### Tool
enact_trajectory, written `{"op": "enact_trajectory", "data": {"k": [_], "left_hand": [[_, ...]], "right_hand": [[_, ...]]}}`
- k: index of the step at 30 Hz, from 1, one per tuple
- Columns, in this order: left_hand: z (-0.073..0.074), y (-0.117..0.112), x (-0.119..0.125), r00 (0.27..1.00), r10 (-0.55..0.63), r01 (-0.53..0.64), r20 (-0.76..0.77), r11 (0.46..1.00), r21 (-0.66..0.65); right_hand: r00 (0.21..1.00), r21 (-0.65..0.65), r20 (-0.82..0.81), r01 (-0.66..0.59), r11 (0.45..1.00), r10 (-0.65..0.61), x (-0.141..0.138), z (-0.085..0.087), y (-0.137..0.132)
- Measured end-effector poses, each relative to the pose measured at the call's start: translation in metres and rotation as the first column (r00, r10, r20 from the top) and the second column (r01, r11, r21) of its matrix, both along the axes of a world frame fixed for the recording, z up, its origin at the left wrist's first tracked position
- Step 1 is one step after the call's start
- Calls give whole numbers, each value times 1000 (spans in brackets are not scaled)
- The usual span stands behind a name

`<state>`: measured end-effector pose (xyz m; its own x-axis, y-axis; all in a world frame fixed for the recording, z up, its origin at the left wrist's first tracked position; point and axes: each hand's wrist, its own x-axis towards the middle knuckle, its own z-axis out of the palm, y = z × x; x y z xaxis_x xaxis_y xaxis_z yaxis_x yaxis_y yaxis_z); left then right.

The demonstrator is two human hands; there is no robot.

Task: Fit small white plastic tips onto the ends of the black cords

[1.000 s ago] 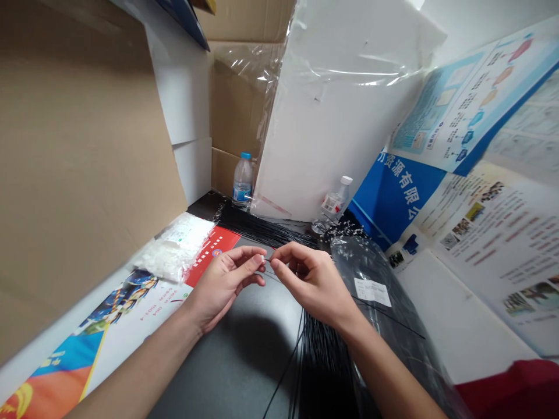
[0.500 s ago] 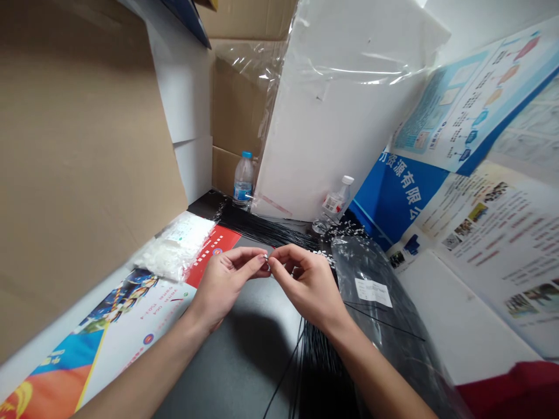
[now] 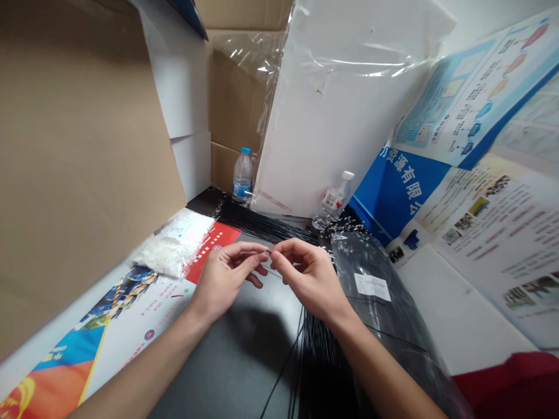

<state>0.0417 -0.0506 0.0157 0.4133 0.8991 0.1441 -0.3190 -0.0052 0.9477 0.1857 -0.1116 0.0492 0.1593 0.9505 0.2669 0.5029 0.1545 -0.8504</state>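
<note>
My left hand (image 3: 227,276) and my right hand (image 3: 308,276) meet over the grey table, both pinched closed with fingertips almost touching. A short dark end of a thin black wire (image 3: 269,252) shows between them, at my right thumb and forefinger. Whatever my left fingertips pinch is too small to make out. Beneath my right wrist lies a bundle of black wires (image 3: 321,349), some strands straying left. Another bundle of black wires (image 3: 266,226) stretches across the table behind my hands, with small white pieces (image 3: 349,224) at its right end.
A plastic bag of white parts (image 3: 174,244) rests on a printed sheet (image 3: 152,308) at left. Two bottles, one blue-capped (image 3: 242,177) and one white-capped (image 3: 334,201), stand at the back. A clear bag (image 3: 393,326) with a label lies right. Cardboard (image 3: 87,145) walls the left side.
My hands stay together at about the same spot. The left hand's lower fingers have loosened and spread a little, and the fingertips have shifted slightly upward in view.
</note>
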Motion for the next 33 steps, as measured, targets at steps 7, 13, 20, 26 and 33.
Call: {"op": "enact_trajectory", "data": {"k": [7, 13, 20, 26, 33], "left_hand": [[-1, -5, -1, 1000, -12, 13, 3, 994, -112], [-1, -5, -3, 999, 16, -11, 47, 994, -104], [0, -2, 0, 996, 14, -9, 91, 998, -63], [-3, -1, 0, 998, -45, 46, 49, 999, -7], [-5, -3, 1, 991, -117, 119, 63, 992, -36]], "right_hand": [[998, 1, 68, 1, 1000, -1, 3, -2, -2], [994, 21, 109, 2, 1000, -5, 4, 6, -7], [982, -1, 190, -13, 1000, 12, 10, 16, -10], [959, 2, 282, -17, 1000, 16, 10, 18, -11], [948, -9, 314, -62, 998, 62, 10, 19, -13]]}}
